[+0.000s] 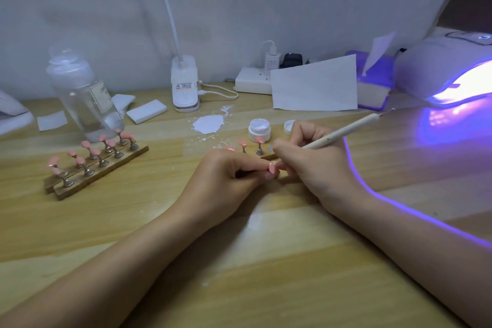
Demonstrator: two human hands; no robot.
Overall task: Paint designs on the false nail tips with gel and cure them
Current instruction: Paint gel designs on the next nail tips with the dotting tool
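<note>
My left hand (229,181) pinches a small stand with a pink false nail tip (272,167) on it, low over the wooden table. My right hand (311,165) grips a cream nail-art pen (343,132) like a pencil, its working end hidden down by that tip. Just behind my hands, a wooden holder (269,156) carries a few pink tips on metal stands. An open white gel jar (259,129) stands beyond it, its lid (288,126) to the right. A lit UV lamp (452,72) glows violet at the far right.
A second wooden holder (95,168) with several pink tips lies at the left, a clear pump bottle (82,93) behind it. White spilled paste (207,123), a clip lamp base (185,82), a power strip (253,80), paper (314,85) and a tissue box (372,82) line the back.
</note>
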